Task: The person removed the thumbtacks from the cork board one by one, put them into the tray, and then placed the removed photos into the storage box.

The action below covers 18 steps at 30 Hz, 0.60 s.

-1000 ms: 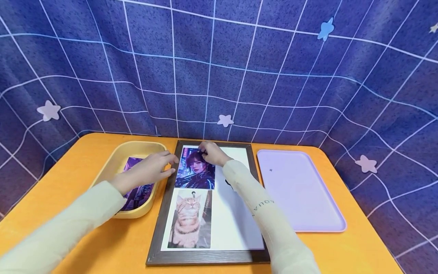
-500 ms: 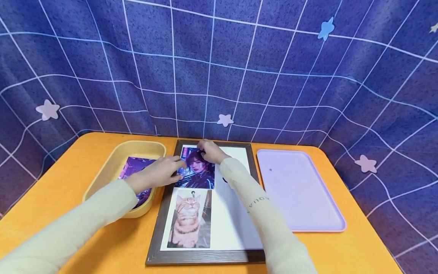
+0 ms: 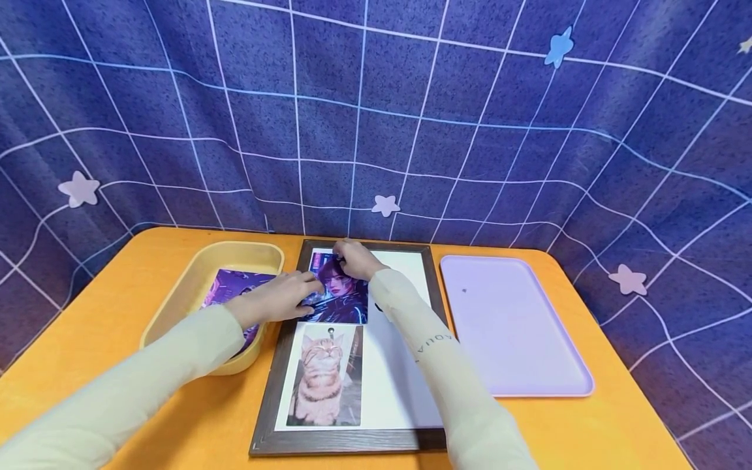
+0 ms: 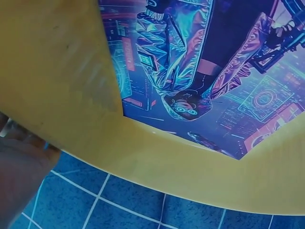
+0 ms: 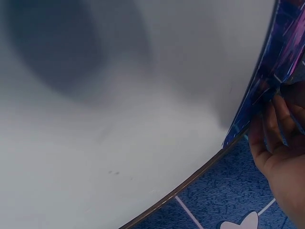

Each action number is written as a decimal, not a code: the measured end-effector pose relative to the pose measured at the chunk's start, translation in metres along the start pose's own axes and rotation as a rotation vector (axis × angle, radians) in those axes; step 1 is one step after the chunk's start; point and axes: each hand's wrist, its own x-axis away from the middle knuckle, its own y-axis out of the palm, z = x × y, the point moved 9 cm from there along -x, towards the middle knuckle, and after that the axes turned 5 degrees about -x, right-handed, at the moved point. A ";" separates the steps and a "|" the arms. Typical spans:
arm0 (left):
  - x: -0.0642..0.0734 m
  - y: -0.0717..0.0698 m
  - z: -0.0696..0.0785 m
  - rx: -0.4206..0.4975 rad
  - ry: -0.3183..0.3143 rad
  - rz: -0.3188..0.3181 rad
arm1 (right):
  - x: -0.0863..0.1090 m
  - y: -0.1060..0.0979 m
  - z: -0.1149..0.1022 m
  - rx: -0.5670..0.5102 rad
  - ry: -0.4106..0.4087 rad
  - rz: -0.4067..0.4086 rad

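Observation:
A photo print of a dark-haired figure in a neon city point(image 3: 341, 301) lies on the white board point(image 3: 399, 365) in the upper left of its dark frame. My right hand point(image 3: 360, 260) is at the print's top edge, fingertips pinching a small dark pushpin that they mostly hide. My left hand point(image 3: 288, 295) reaches over the frame's left side, its loosely bent fingers resting on the print's left edge. Below, a cat photo point(image 3: 324, 385) has a silver pushpin point(image 3: 331, 331) at its top. In the right wrist view my right hand point(image 5: 281, 143) is beside the print's edge.
A yellow bin point(image 3: 176, 307) on the left holds purple prints point(image 4: 186, 62), partly under my left forearm. To the right lies a lilac tray point(image 3: 523, 333) with a tiny dark piece point(image 3: 464, 290) on it. Behind the orange table point(image 3: 194, 418) hangs a blue grid curtain point(image 3: 329, 130).
My left hand has moved right, from beside the frame onto the print's left edge. My right hand has shifted slightly left along the print's top.

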 end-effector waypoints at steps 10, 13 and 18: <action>-0.001 0.002 0.002 -0.039 0.017 0.016 | -0.003 0.000 0.000 0.037 -0.005 -0.005; -0.001 0.004 0.001 -0.041 0.018 0.018 | -0.004 -0.001 -0.001 0.054 -0.018 0.002; 0.001 0.008 0.003 -0.064 0.031 0.015 | -0.005 0.000 0.000 0.036 -0.012 -0.001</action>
